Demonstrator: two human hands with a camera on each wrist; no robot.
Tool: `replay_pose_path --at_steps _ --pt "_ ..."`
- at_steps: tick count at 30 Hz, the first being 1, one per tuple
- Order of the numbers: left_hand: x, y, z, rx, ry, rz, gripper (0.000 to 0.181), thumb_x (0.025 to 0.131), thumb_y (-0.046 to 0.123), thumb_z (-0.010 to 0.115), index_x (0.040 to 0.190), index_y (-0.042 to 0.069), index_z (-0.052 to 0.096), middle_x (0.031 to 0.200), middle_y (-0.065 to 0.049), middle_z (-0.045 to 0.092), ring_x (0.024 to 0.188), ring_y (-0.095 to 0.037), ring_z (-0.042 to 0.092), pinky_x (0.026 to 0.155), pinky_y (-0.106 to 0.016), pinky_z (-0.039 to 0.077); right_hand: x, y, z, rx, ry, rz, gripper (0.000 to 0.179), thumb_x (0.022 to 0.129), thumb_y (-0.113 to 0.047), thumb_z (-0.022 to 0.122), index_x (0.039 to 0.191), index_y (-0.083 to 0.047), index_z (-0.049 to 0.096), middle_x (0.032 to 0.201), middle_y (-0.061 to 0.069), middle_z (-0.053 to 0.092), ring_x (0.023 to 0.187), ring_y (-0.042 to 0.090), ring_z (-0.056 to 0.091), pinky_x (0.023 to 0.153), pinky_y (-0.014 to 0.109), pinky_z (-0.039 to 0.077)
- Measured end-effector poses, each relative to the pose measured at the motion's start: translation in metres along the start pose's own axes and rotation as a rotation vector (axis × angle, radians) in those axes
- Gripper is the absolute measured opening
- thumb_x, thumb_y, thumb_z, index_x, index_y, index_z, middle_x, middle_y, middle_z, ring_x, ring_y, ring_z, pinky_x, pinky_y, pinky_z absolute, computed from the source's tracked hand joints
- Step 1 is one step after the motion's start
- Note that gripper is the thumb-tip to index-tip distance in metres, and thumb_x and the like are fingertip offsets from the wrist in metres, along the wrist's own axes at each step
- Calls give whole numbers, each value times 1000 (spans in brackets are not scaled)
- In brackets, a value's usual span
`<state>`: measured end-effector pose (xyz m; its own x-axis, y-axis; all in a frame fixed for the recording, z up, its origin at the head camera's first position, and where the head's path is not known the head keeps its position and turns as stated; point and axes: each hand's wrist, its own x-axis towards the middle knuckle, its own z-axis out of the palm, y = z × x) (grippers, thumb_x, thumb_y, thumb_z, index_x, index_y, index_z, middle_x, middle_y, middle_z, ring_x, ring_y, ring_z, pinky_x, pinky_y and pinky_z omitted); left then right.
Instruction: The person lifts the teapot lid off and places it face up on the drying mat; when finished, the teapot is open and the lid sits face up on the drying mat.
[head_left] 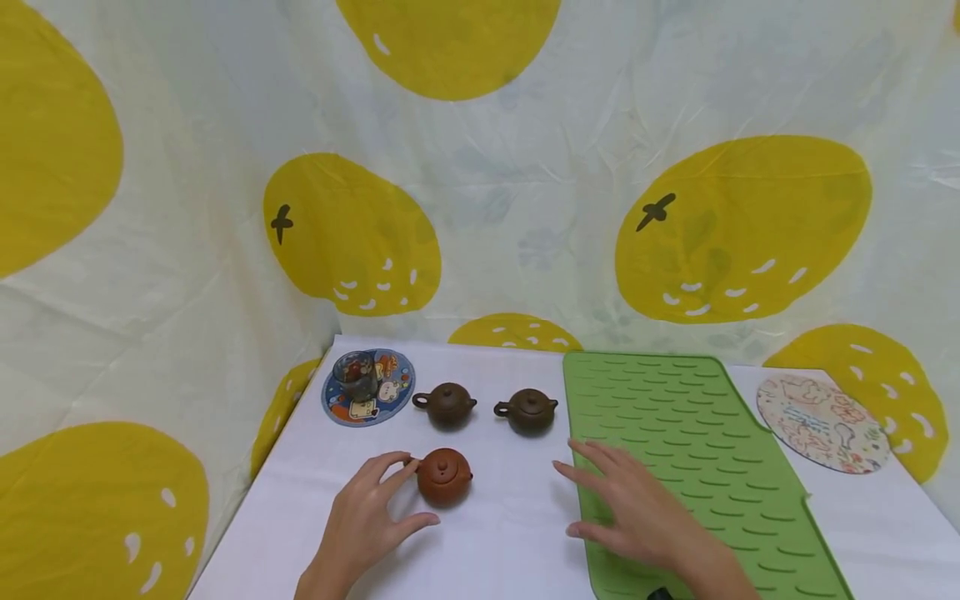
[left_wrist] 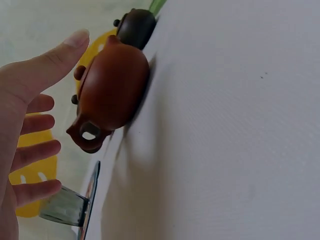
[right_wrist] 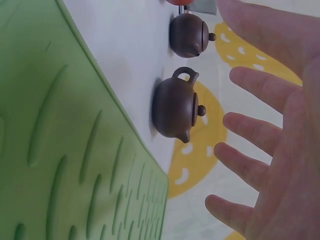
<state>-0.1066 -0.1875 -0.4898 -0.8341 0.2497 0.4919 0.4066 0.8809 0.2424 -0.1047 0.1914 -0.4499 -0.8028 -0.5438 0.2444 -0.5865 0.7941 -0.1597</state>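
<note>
A reddish-brown clay teapot (head_left: 443, 477) stands on the white table, its handle to the left and its spout to the right. My left hand (head_left: 367, 512) hovers beside it, thumb and fingers spread apart and holding nothing. In the left wrist view the teapot (left_wrist: 114, 86) shows whole, apart from the fingers. My right hand (head_left: 637, 512) is held over the left edge of the green mat (head_left: 660, 433), fingers extended, nothing in it. Behind stand two dark brown teapots, one at the left (head_left: 447, 406) and one nearer the mat (head_left: 529, 411).
At the back left a glass cup (head_left: 356, 375) sits on a round blue patterned coaster (head_left: 390, 390). A pale oval patterned mat (head_left: 821, 423) lies right of the green mat. White cloth (head_left: 525, 208) printed with yellow fruit hangs behind and at the left.
</note>
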Motion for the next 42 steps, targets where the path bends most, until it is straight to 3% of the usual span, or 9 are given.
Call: replay_pose_path --at_steps 9,17,27,37,42 --pt "-5 -5 14 12 -17 -7 77 61 66 89 118 16 79 122 4 70 110 -16 67 86 -36 61 -3 -6 9 32 -21 8 69 83 -56 77 144 -30 59 154 6 52 137 36 54 106 59 47" --pt "-5 -5 22 33 6 1 79 58 66 90 116 13 79 127 -2 68 110 -21 68 85 -39 60 -6 -13 17 70 -51 21 68 85 -59 74 144 -30 59 155 8 52 137 38 53 106 61 48" --pt "0 -1 27 -17 -29 -78 72 61 56 93 116 13 79 123 -2 66 108 -19 68 86 -37 61 -7 -17 25 59 -26 8 65 86 -60 72 143 -31 60 153 5 54 137 32 55 105 56 50" --pt "3 -1 31 -62 -3 -90 61 62 45 96 110 11 80 118 -4 67 103 -16 67 83 -35 61 13 -26 31 86 -3 -13 64 86 -53 75 144 -32 59 153 1 54 139 26 54 109 50 49" --pt "4 -1 30 -70 -9 -104 61 62 45 96 110 11 81 118 -5 67 104 -16 67 83 -35 61 31 -34 31 84 15 -67 60 88 -51 74 142 -29 61 150 1 57 136 22 56 107 47 50"
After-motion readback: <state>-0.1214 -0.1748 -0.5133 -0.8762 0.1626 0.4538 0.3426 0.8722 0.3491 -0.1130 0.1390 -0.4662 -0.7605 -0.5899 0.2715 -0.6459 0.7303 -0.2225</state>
